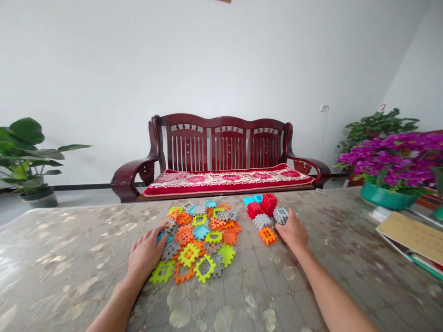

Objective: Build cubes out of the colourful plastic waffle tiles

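On marbled bench (pixel 69 258): left hand (pixel 147 253) open, flat on heap of loose multicoloured plastic interlocking tiles (pixel 204 230); right hand (pixel 293 229) grips grey tile cube (pixel 281 215) beside finished cubes (pixel 269 203). Likely early: most tiles unassembled.

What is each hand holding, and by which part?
Right hand touches the grey block on its near side; grip cannot be told. Left hand rests on loose tiles, holding nothing.

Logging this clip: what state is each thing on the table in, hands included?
left hand, palm down on the loose tiles
right hand, touching the grey cube, grip unclear
loose tiles, flat, heaped on the table
red cube, assembled, on the table
grey cube, assembled, against the right hand
flower pot, upright
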A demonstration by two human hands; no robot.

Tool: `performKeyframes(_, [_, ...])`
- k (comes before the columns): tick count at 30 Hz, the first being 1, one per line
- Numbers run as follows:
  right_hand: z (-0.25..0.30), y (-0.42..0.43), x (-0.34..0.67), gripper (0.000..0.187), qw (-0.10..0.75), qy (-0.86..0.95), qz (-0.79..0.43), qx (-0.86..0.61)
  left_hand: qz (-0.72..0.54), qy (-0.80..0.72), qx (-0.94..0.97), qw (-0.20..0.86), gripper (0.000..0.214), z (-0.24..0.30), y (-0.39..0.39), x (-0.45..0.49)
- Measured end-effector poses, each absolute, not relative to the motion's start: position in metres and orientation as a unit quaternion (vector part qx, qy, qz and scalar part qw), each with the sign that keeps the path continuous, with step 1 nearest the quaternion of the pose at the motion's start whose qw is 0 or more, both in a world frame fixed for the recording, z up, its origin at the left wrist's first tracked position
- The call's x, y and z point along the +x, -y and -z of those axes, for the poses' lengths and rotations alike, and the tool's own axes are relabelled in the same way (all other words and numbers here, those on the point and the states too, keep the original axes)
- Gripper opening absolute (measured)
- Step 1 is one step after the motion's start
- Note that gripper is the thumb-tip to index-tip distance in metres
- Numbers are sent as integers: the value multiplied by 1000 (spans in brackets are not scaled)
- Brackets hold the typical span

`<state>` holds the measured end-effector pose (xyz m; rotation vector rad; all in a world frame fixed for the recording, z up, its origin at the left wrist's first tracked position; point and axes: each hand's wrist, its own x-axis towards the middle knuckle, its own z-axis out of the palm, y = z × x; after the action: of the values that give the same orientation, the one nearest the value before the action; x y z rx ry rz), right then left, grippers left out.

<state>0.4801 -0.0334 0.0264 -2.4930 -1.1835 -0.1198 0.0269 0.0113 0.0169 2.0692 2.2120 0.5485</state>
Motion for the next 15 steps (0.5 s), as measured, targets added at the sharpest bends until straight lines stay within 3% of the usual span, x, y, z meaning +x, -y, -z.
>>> performKeyframes(15, [-20,0,517,73,206,420,33,-883,-178,-718,672,38,51,-12,-15,22])
